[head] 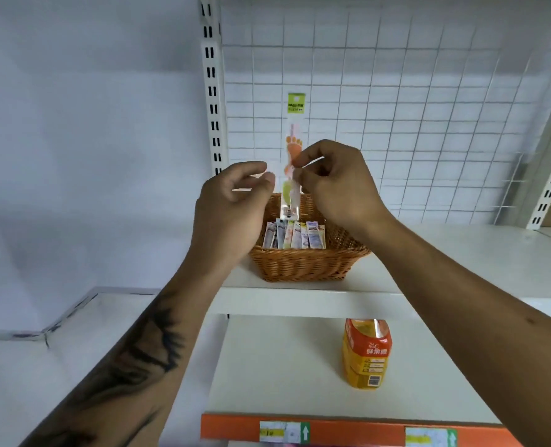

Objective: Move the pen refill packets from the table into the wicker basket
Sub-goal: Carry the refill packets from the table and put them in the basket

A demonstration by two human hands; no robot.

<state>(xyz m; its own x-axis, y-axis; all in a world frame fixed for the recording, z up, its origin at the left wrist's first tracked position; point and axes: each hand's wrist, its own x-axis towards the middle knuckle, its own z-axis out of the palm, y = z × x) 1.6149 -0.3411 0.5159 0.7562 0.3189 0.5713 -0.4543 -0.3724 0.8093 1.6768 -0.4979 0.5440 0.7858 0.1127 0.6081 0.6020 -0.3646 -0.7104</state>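
Now my right hand (335, 185) fingers (300, 179) pinch an upright refill packet (294, 156); left hand (232, 201) fingers loosely curled beside it, holding nothing; wicker basket (306, 262) below.

White shelves (300, 359) with an orange price rail (348, 430) stand before a wire grid panel (429, 108) and slotted uprights (212, 91).

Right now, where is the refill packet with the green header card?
In the head view the packet stands upright at frame centre, pinched by the right hand, directly above the wicker basket and in front of the wire grid panel.
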